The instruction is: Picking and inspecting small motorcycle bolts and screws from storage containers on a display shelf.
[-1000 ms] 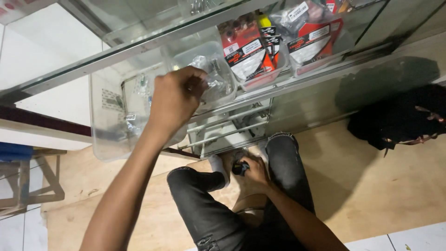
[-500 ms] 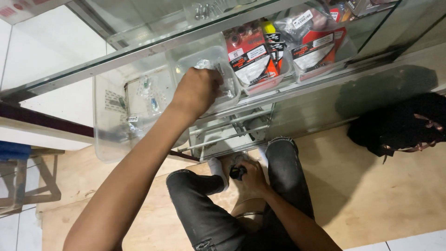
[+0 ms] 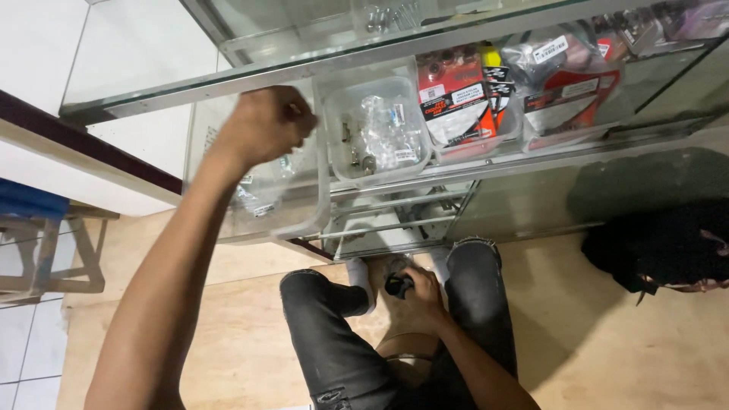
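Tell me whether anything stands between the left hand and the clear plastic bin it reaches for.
Nothing visible does. The left hand is already at the top rim of the clear plastic bin, closed over its edge, below the glass shelf. The right hand holds a small dark object down by the knees.

Head camera looks steeply down (quite close) at a glass shelf [image 3: 250,72].

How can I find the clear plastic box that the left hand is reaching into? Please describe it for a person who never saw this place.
Start at the glass display case and follow its middle shelf to the left end. There a large clear box juts out past the shelf edge, with the left hand closed over it. Unlike the smaller clear tub beside it, it is tilted outward and holds small bagged parts.
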